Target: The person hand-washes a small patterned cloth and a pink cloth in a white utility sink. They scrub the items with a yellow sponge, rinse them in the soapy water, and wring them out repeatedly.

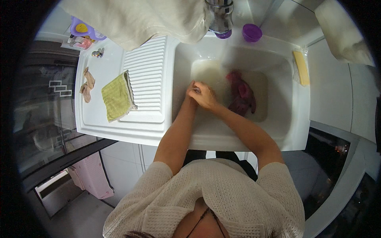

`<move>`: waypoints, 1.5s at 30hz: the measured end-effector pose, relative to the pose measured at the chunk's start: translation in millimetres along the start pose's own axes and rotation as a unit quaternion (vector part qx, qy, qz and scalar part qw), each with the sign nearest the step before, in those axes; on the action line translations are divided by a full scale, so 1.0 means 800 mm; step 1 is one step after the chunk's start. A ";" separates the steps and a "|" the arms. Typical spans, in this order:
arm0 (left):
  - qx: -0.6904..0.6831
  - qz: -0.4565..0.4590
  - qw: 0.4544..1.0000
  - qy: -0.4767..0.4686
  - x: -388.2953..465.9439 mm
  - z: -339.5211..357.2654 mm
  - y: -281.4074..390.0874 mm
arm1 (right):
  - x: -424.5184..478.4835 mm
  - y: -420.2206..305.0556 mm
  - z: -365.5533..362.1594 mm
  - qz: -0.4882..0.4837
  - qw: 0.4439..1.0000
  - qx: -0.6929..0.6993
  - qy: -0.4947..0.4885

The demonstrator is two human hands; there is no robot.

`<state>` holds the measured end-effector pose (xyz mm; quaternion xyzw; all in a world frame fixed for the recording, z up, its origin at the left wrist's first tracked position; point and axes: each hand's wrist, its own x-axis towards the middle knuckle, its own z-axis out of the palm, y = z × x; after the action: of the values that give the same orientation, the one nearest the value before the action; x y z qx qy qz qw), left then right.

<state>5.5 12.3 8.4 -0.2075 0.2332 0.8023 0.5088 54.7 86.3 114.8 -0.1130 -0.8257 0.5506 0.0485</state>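
My left hand (192, 90) and my right hand (205, 95) are clasped together over the left part of a white sink basin (278, 131). The right hand's fingers wrap over the left hand. A small bit of something shows between them, too small to name. Cloudy water lies in the basin below. To the right of my hands, a dark red wet cloth or garment (242, 95) lies crumpled in the water.
Left of the basin, a green cloth (117, 98) lies by the ribbed washboard (146, 86), and a beige crumpled cloth (87, 85) farther left. A purple cup (252, 32) and yellow bar (301, 68) sit on the rim. Light fabric (143, 20) hangs above, near the metal faucet (220, 16).
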 end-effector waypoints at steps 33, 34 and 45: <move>0.493 0.323 0.787 0.185 -0.167 0.164 0.019 | 0.284 0.096 0.037 0.247 0.619 0.547 0.507; 0.484 0.319 0.790 0.198 -0.172 0.157 0.015 | 0.278 0.083 0.050 0.273 0.656 0.485 0.510; 0.464 0.325 0.801 0.191 -0.176 0.139 0.019 | 0.167 0.048 0.030 0.278 0.863 0.372 0.197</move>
<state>36.3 -29.4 180.9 -0.0078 0.7240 0.6607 0.1983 -74.7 110.6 64.3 -0.4176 -0.4671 0.7737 0.0940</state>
